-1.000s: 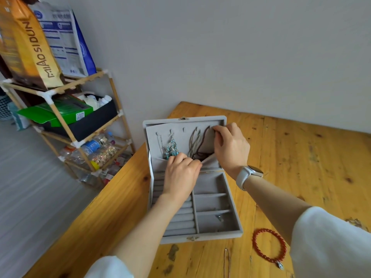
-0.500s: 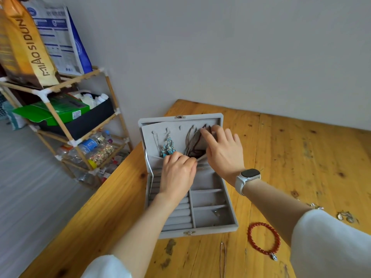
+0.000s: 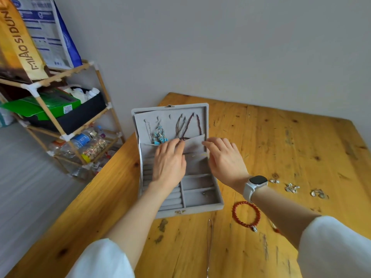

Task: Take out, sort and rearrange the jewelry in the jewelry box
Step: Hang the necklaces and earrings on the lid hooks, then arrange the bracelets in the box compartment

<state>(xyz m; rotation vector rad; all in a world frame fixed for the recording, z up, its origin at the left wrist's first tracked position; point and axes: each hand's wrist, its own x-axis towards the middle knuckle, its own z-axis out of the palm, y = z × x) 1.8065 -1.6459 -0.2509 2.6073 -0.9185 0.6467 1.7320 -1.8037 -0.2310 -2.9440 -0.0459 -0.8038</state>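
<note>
Two hands flank the lid pocket at frame centre: left hand (image 3: pixel 169 161), nearer, pinches the dark bead necklace (image 3: pixel 192 125) hanging lengthwise just above; right hand (image 3: pixel 224 157) hovers, fingers relaxed.

Both bare forearms are reaching forward out of white sleeves. The left hand (image 3: pixel 169 162) is lying palm down with its fingers together and bent at the tips. The right hand (image 3: pixel 225 158) is hovering beside it, fingers loosely extended, its wrist wearing a white-strapped smartwatch (image 3: pixel 255 184).
</note>
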